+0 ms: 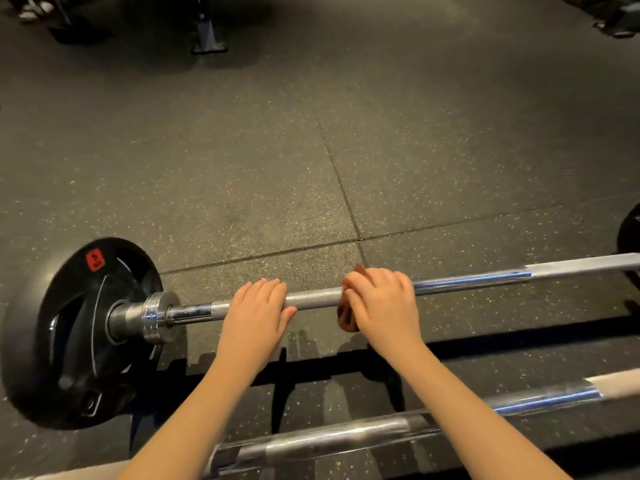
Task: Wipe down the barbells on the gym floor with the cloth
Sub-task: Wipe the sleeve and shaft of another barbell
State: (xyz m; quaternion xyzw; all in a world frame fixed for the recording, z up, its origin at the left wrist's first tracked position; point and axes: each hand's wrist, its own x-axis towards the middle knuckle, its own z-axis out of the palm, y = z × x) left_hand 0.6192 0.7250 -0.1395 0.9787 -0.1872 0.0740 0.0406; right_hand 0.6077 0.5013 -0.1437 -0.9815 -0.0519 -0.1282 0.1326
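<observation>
This is a gym. The floor (242, 168) is dark speckled rubber laid in large tiles with visible seams. A steel barbell (311, 300) carrying a black weight plate (69, 341) lies on it beside a second bar (346, 434), and the metal foot of an equipment stand (209, 38) sits farther back.

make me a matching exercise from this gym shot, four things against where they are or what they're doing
1 left hand
2 right hand
3 weight plate
4 nearer barbell

a holds the brown cloth on the far barbell
b at the far barbell's left end
c rests bare on the far barbell
d lowest in the frame

Pairs: 1-c, 2-a, 3-b, 4-d
</observation>
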